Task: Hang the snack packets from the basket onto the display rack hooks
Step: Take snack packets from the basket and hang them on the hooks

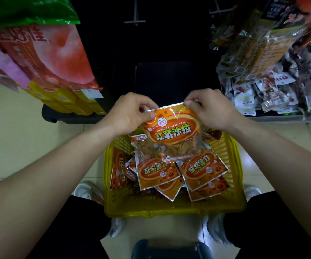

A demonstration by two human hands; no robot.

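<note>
An orange snack packet (171,131) hangs upright above the yellow basket (169,208), held by its top edge. My left hand (130,111) pinches the top left corner and my right hand (210,109) pinches the top right corner. Several more orange packets (157,172) lie in the basket on the floor, most upside down to me. The dark display rack (166,53) stands straight ahead, with bare hooks (135,21) near the top of the frame.
Large red and green bags (44,53) hang at the left over yellow boxes (76,103). Hanging packets (263,53) and a heap of small packets (274,94) fill the right. A dark stool (169,247) and my white shoes (87,189) flank the basket.
</note>
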